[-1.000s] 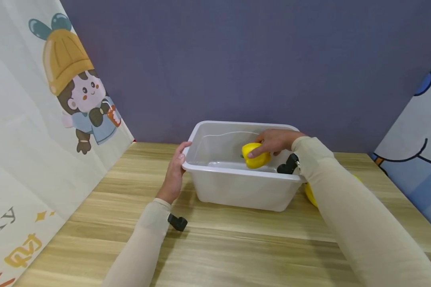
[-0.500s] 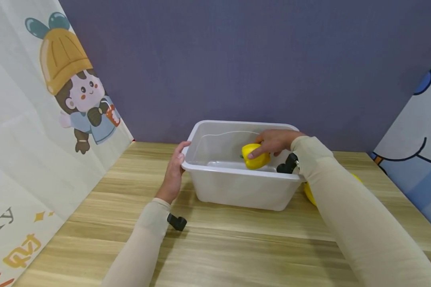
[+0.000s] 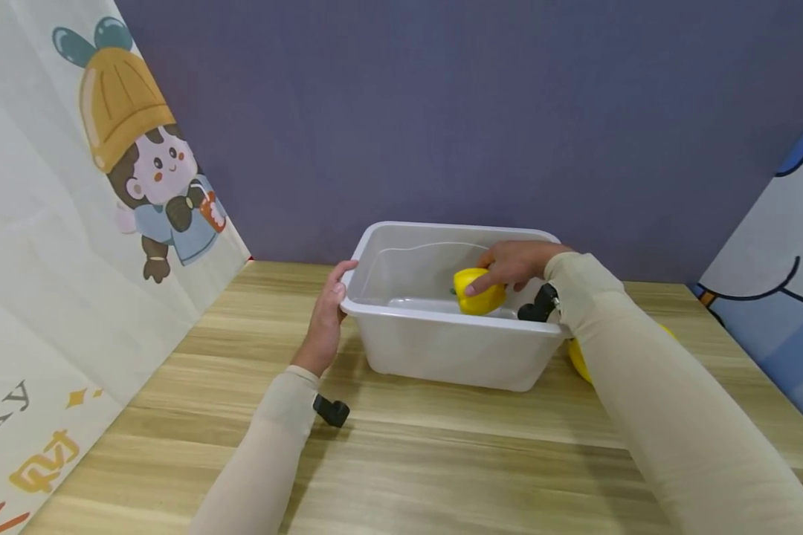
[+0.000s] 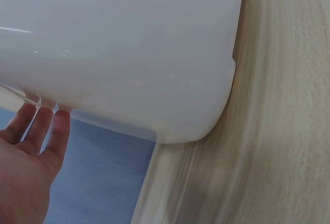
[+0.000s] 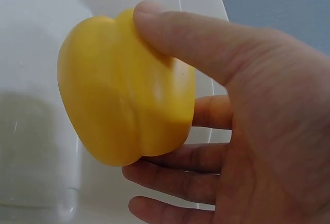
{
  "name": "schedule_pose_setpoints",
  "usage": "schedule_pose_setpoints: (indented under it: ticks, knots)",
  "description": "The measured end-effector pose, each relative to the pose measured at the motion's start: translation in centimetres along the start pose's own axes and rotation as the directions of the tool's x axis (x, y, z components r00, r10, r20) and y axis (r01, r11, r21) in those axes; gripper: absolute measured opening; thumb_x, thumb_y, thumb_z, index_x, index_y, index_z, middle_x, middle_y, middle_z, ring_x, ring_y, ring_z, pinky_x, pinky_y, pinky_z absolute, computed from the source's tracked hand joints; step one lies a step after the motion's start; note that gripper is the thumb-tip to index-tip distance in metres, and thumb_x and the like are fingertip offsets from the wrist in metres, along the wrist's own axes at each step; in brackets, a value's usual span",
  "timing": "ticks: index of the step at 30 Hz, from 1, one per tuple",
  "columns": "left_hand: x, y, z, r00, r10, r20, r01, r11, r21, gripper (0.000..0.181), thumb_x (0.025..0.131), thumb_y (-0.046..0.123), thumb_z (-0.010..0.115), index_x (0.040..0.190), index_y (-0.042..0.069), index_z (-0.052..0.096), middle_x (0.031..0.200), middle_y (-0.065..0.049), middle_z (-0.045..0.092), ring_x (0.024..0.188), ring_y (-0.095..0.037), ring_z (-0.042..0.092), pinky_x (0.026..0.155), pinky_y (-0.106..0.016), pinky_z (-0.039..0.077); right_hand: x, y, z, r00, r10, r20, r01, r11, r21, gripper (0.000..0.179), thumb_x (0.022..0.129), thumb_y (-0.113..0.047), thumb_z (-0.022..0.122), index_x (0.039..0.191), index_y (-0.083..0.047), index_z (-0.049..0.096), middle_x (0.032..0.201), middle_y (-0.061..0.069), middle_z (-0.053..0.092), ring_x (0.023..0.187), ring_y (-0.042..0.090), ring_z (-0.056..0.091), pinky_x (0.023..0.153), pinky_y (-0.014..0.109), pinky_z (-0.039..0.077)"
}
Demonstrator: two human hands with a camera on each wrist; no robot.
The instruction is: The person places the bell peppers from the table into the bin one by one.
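A yellow bell pepper (image 3: 479,291) with a green stem is inside the white plastic bin (image 3: 442,349). My right hand (image 3: 517,261) reaches over the bin's right side and grips the pepper, thumb across its top and fingers beneath. The right wrist view shows this pepper (image 5: 113,95) close up. Whether it touches the bin floor, I cannot tell. At the bin's left end, my left hand (image 3: 323,327) holds the rim. In the left wrist view, several fingertips (image 4: 59,123) lie against the bin's outer wall (image 4: 134,53).
Another yellow object (image 3: 578,362), partly hidden by my right sleeve, lies on the wooden table (image 3: 428,461) right of the bin. A dark blue-grey wall (image 3: 442,111) stands behind the bin. Printed cartoon sheets border the table on both sides.
The hands, pepper and bin hold nearly the same positions. Only a slight shift of the head view shows.
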State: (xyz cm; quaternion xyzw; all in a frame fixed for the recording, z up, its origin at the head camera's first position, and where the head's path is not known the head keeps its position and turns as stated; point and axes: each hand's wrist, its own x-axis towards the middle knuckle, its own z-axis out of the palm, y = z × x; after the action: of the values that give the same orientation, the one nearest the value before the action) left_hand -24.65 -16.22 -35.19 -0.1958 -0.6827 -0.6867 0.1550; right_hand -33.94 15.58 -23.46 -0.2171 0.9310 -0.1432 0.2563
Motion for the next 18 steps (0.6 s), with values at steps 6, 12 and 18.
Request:
schedule_pose_setpoints:
  ticks: [6,12,18]
  knots:
    - [0.05,-0.03,0.22,1.000,0.002,-0.009,-0.002,1.000,-0.004,0.056,0.100,0.035,0.030,0.148,0.009,0.040,0.123,-0.028,0.048,0.109,-0.045,0.046,0.091,-0.039,0.040,0.22,0.16,-0.06,1.000,0.002,0.007,-0.002,1.000,0.009,0.072,0.083,-0.061,0.070,0.130,-0.007,0.061,0.120,0.008,0.063,0.108,0.027,0.059,0.090,0.048,0.053]
    - [0.25,-0.08,0.37,1.000,0.002,-0.018,-0.002,1.000,-0.003,0.056,0.099,0.035,0.031,0.148,0.010,0.041,0.123,-0.028,0.048,0.109,-0.046,0.045,0.090,-0.037,0.041,0.45,0.31,-0.30,1.000,0.006,-0.004,-0.006,1.000,0.019,0.068,0.087,-0.057,0.068,0.133,-0.007,0.060,0.122,0.010,0.062,0.109,0.028,0.058,0.091,0.047,0.052]
    - [0.35,-0.19,0.33,1.000,0.001,-0.018,-0.001,1.000,0.000,0.056,0.099,0.034,0.031,0.148,0.009,0.040,0.124,-0.030,0.047,0.109,-0.047,0.045,0.090,-0.037,0.041,0.56,0.28,-0.54,0.995,-0.010,-0.101,0.023,0.991,0.129,0.050,0.098,-0.041,0.059,0.130,-0.003,0.060,0.118,0.016,0.061,0.109,0.030,0.056,0.094,0.046,0.051]
